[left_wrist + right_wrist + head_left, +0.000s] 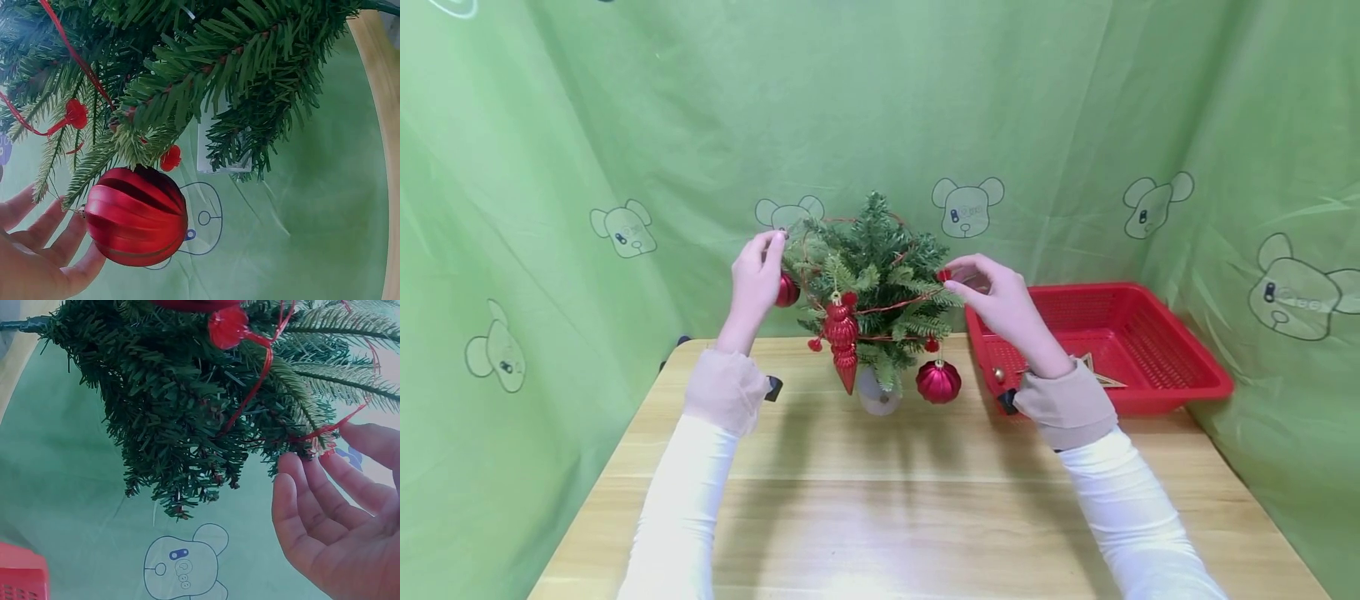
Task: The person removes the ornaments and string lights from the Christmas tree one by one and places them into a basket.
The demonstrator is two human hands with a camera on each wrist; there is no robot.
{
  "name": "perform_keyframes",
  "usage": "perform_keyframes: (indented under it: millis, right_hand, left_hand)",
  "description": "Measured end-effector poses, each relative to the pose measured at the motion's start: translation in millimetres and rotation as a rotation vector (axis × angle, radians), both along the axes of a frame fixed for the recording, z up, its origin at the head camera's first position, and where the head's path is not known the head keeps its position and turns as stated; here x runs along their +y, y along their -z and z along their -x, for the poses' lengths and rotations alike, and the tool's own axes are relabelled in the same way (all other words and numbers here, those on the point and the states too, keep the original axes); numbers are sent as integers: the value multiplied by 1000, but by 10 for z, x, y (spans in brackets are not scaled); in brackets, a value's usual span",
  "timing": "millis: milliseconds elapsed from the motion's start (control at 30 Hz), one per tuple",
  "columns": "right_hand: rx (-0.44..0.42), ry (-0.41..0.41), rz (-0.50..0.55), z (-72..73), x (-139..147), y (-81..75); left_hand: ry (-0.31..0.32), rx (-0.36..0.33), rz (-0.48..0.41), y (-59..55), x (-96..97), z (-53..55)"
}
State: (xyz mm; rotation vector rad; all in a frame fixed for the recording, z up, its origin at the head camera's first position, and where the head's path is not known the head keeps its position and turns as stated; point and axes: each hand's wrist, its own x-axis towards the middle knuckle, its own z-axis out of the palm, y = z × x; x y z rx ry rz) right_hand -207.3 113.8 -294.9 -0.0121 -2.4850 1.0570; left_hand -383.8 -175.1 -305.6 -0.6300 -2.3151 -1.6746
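A small artificial Christmas tree (880, 275) stands near the table's far edge, with a red string light (898, 306) looped around its branches. My right hand (996, 298) pinches this string at the tree's right side, thumb and forefinger meeting by a red bulb (328, 450). On the opposite side, my left hand (757, 275) has thumb and forefinger together on what looks like the string, partly hidden by the fingertips. Its other fingers (59, 240) spread beside a hanging red bauble (136, 215). A long red ornament (842, 337) and a ribbed red ball (938, 382) hang in front.
A red plastic basket (1180, 358) sits at the table's back right, holding a gold star (1101, 372) and a small gold ball (998, 375). Green curtain (865, 100) surrounds the wooden table (880, 508). The tree's pale base (878, 400) shows below the branches.
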Motion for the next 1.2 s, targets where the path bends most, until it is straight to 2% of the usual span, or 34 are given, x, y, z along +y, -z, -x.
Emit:
perform_keyframes:
  millis: [333,600,800,1200]
  right_hand:
    - [33,50,-13,110,27,-23]
    - [-25,57,20,223,160,-4]
    - [-53,24,90,335,277,37]
    - [-39,-56,183,488,404,62]
  left_hand:
    - [17,27,-7,10,-41,-73]
    - [18,55,-17,36,-59,-143]
    - [14,79,-45,45,-67,-226]
    - [-1,136,-67,84,-74,-395]
